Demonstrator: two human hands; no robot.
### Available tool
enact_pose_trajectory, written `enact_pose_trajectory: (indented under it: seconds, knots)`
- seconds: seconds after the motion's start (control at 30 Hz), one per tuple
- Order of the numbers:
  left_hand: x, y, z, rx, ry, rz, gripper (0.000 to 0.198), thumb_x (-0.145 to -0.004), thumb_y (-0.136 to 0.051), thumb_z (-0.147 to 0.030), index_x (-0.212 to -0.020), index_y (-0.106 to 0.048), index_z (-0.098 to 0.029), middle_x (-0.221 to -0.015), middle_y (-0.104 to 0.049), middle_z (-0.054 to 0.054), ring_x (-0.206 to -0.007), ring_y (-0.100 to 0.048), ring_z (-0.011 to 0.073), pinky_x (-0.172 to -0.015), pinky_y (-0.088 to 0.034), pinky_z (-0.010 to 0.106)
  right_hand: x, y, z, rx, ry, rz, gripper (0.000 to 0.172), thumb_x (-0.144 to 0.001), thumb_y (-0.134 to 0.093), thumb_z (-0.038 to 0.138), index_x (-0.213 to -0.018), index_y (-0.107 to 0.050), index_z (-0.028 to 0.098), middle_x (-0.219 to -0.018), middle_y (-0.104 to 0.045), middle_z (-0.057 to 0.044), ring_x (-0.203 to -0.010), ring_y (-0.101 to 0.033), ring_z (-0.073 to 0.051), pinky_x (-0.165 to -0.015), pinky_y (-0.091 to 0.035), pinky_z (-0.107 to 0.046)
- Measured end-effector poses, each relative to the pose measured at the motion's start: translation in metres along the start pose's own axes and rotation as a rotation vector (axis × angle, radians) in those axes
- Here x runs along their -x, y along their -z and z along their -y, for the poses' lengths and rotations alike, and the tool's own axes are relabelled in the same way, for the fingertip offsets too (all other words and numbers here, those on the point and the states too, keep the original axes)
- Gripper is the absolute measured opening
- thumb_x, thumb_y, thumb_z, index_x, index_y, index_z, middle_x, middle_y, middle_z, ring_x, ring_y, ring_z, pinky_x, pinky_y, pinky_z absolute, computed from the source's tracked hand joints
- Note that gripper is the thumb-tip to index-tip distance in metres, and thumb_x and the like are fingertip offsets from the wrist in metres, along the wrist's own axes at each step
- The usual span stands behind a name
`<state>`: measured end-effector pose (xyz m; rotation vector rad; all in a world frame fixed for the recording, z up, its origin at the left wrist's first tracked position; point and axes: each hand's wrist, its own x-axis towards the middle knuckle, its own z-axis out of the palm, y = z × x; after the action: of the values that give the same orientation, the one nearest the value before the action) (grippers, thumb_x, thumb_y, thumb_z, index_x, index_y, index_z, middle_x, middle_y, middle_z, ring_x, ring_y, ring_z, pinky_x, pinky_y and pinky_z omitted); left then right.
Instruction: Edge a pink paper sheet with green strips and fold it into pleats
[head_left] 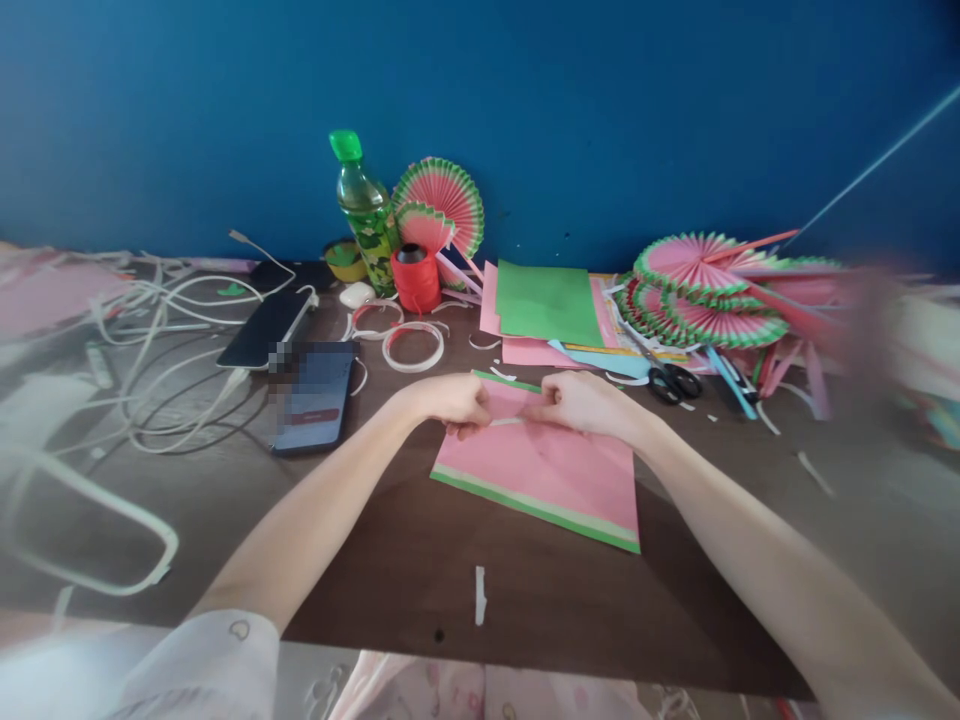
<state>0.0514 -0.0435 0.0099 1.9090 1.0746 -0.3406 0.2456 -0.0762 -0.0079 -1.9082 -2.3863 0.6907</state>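
Since there is only the head view, everything reads from above and slightly behind the forearms; both hands meet at the far edge of a pink sheet (547, 475) that lies flat on the dark counter (375, 560), its near side trimmed with a pale band and a green border. The left hand (450, 400) and the right hand (577, 402) are curled, knuckles up, each pinching a narrow folded strip of that far edge between thumb and fingers; they sit close together, which seems to hold the fold straight across the middle, while the rest of the sheet rests on the counter and so needs no support. Faint diagonal creases cross the pink surface.

Within reach of the right hand lie black scissors (673, 381), handles toward the person, just beside a stack of loose paper topped by a green sheet (547, 300); behind them a heap of pleated pink-and-green fans (701, 290) is pushed toward the blue wall. Two more fans (442, 205) stand upright at the wall beside a green-capped bottle (366, 215) and a red spool (415, 278); tape rings (412, 347) lie in front of the spool. To the left sit a phone (315, 397), a second dark device (266, 328) and tangled white cables (172, 340), well apart from the sheet; a small white scrap (480, 595) lies near the counter's front edge.
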Motion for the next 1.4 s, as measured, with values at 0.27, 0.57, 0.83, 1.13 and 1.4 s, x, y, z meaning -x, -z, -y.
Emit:
enact_pose_trajectory:
  seconds: [0.27, 0.57, 0.83, 1.13, 1.4]
  knots:
    - [0.002, 0.0, -0.001, -0.003, -0.009, -0.009, 0.011, -0.063, -0.048, -0.019, -0.054, -0.053, -0.015, -0.045, -0.056, -0.001, -0.041, -0.049, 0.009, -0.043, -0.038, 0.02, 0.005, -0.005, 0.011, 0.173, -0.06, -0.089, 0.045, -0.071, -0.045, 0.063, -0.066, -0.053, 0.019, -0.076, -0.063, -0.005, -0.069, -0.057, -0.019, -0.049, -0.026, -0.025]
    - [0.0, -0.001, -0.001, -0.019, 0.004, -0.022, 0.01, -0.062, -0.048, -0.019, -0.053, -0.052, -0.016, -0.046, -0.056, -0.001, -0.042, -0.049, 0.0091, -0.044, -0.038, 0.021, 0.004, -0.004, 0.012, 0.187, -0.068, -0.072, 0.043, -0.071, -0.047, 0.063, -0.068, -0.053, 0.02, -0.077, -0.064, -0.005, -0.069, -0.058, -0.02, -0.048, -0.028, -0.025]
    - [0.002, 0.001, -0.003, -0.042, 0.008, -0.023, 0.017, -0.063, -0.05, -0.021, -0.046, -0.051, -0.015, -0.041, -0.05, -0.003, -0.039, -0.045, 0.0083, -0.044, -0.036, 0.021, 0.003, -0.007, 0.01, 0.184, -0.058, -0.089, 0.043, -0.069, -0.049, 0.063, -0.066, -0.052, 0.021, -0.076, -0.065, -0.005, -0.068, -0.058, -0.02, -0.048, -0.028, -0.025]
    - [0.003, 0.003, -0.001, 0.007, 0.027, -0.009, 0.019, -0.064, -0.054, -0.025, -0.048, -0.053, -0.015, -0.042, -0.053, -0.002, -0.038, -0.045, 0.008, -0.044, -0.035, 0.022, 0.003, -0.008, 0.01, 0.177, -0.054, -0.093, 0.045, -0.07, -0.046, 0.064, -0.063, -0.049, 0.02, -0.073, -0.063, -0.004, -0.067, -0.057, -0.019, -0.047, -0.026, -0.025]
    - [0.004, 0.01, 0.004, -0.098, 0.063, 0.009, 0.019, -0.064, -0.055, -0.03, -0.052, -0.055, -0.015, -0.043, -0.053, -0.002, -0.039, -0.043, 0.0086, -0.044, -0.033, 0.022, 0.004, -0.007, 0.01, 0.171, -0.059, -0.09, 0.043, -0.069, -0.05, 0.063, -0.064, -0.05, 0.02, -0.074, -0.063, -0.004, -0.069, -0.057, -0.02, -0.049, -0.027, -0.025]
